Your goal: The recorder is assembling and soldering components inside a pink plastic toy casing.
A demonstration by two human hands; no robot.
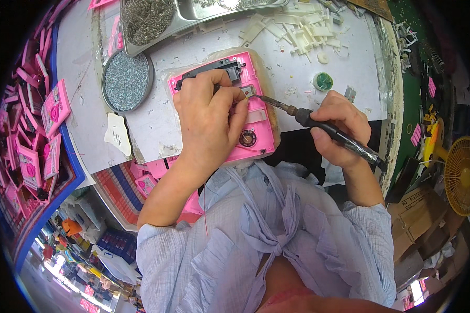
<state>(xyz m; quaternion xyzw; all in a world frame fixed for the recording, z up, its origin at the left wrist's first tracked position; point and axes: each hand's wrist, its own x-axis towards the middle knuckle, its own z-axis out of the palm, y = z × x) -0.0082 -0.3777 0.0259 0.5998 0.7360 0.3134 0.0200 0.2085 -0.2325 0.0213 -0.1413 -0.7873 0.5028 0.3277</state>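
In front of me lies a pink plastic housing (263, 130) on a pale pad, with its inner side up. It carries a black plastic mechanism (227, 68), a small metal part (249, 91) and a round dark part (247, 138). My left hand (209, 115) rests over the housing, thumb and fingertips pinched beside the metal part; what they hold is hidden. My right hand (344, 125) grips a soldering iron (329, 130) by its black handle. The iron's thin tip points left and reaches the metal part, close to my left fingertips.
A round dish of small screws (125, 81) stands left of the housing. Beyond lies a metal tray (188, 23) holding wire wool. White plastic pieces (305, 34) and a small green-filled pot (322, 81) sit at right. Pink housings (55, 109) fill a blue-edged crate at far left.
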